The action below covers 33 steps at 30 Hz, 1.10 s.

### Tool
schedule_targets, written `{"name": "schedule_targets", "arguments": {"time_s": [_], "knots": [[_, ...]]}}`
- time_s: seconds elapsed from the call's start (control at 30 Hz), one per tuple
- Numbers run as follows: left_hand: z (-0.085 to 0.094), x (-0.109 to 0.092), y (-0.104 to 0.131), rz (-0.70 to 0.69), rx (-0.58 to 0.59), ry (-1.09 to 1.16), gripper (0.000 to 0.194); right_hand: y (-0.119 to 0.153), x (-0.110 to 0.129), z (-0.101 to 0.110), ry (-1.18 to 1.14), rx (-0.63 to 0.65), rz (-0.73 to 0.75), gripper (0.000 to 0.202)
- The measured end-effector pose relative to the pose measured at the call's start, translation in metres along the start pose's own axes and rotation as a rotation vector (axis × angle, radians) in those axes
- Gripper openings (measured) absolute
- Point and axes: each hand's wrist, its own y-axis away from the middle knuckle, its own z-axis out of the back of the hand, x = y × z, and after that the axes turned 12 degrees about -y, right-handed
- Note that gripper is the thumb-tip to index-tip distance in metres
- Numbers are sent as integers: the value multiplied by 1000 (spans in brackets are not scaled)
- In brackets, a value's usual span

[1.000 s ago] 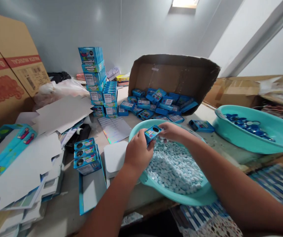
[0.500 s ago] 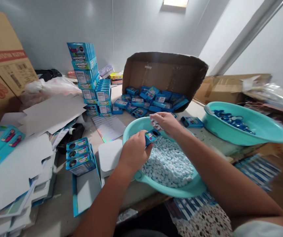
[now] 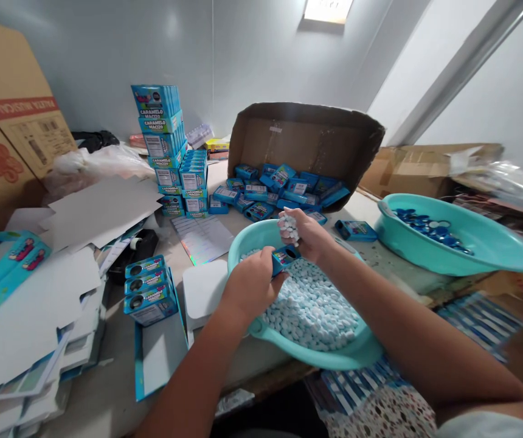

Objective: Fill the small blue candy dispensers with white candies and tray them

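Note:
Over a turquoise basin (image 3: 261, 331) of small white candies (image 3: 314, 304), my left hand (image 3: 252, 283) is closed around a small blue candy box (image 3: 284, 258). The box is tilted, and the round dark hole in its end faces up and right. My right hand (image 3: 309, 234) cups a heap of white candies (image 3: 289, 228) just above that hole. To the left, several blue boxes with round holes (image 3: 149, 292) stand in a row in an open display tray (image 3: 163, 359).
Stacked full displays (image 3: 168, 146) rise at the back left. A tipped carton (image 3: 307, 131) holds loose blue boxes (image 3: 280, 176). At right, another basin (image 3: 426, 258) holds blue round caps (image 3: 430, 228). Flat cardboard sheets (image 3: 33, 292) pile up on the left.
My right hand has turned slightly, so more of the candies in it show. My left hand still holds the box, and the whole view has shifted a little.

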Motion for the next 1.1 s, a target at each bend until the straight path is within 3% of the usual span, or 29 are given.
{"name": "schedule_targets", "arguments": {"time_s": [0.23, 0.6, 1.1], "knots": [[6, -2, 0, 18, 53, -9, 41, -1, -1, 0, -69, 30, -15, 24], [0, 0, 0, 44, 0, 24, 41, -2, -3, 1, -45, 75, 40, 39], [3, -1, -1, 60, 31, -4, 39, 8, -1, -9, 24, 9, 96, 34]]}}
